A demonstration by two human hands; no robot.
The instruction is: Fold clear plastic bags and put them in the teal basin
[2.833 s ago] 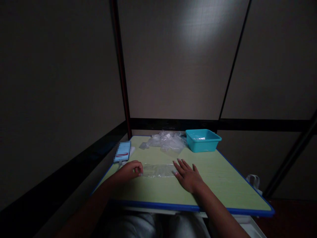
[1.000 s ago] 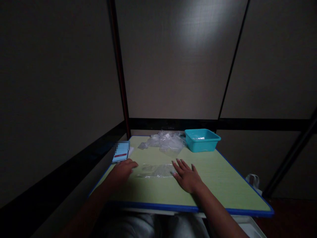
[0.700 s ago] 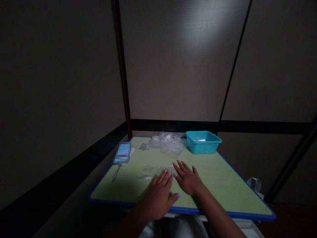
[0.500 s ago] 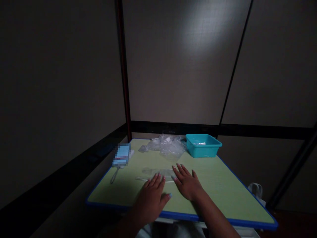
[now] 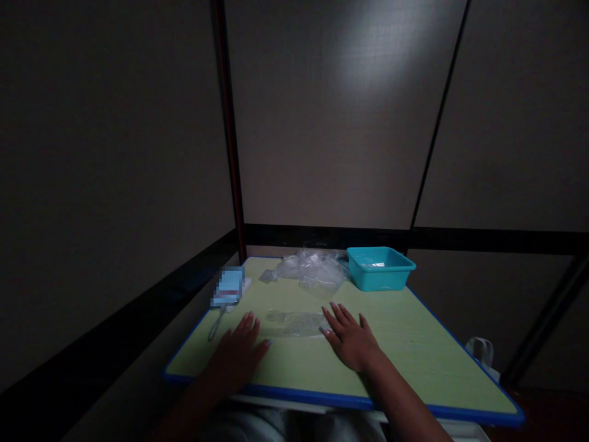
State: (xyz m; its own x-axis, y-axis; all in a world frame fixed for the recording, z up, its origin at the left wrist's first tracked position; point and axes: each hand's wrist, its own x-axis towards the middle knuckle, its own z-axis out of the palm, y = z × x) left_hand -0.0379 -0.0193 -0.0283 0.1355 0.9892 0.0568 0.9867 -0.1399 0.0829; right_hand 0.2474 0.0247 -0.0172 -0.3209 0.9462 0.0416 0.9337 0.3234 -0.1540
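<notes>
A clear plastic bag [image 5: 297, 323] lies flattened across the near middle of the table. My right hand [image 5: 350, 341] rests palm down with its fingers stretched out, the fingertips at the bag's right end. To the left of the bag is my left hand [image 5: 239, 353], also palm down with fingers spread and thumb apart, holding nothing. Behind the flat bag sits a crumpled heap of clear plastic bags [image 5: 315, 270] at the table's far side.
A turquoise plastic basin [image 5: 381, 281] stands at the far right corner. On the left edge lies a blurred blue item [image 5: 229, 286] with a loop strap [image 5: 216, 324]. The green table [image 5: 423, 356] has a blue rim, with walls behind and left. A white bag [image 5: 481, 351] is beyond its right side.
My left hand has moved left, off the flat bag toward the table's left side. My right hand stays at the bag's right end. The view has shifted slightly.
</notes>
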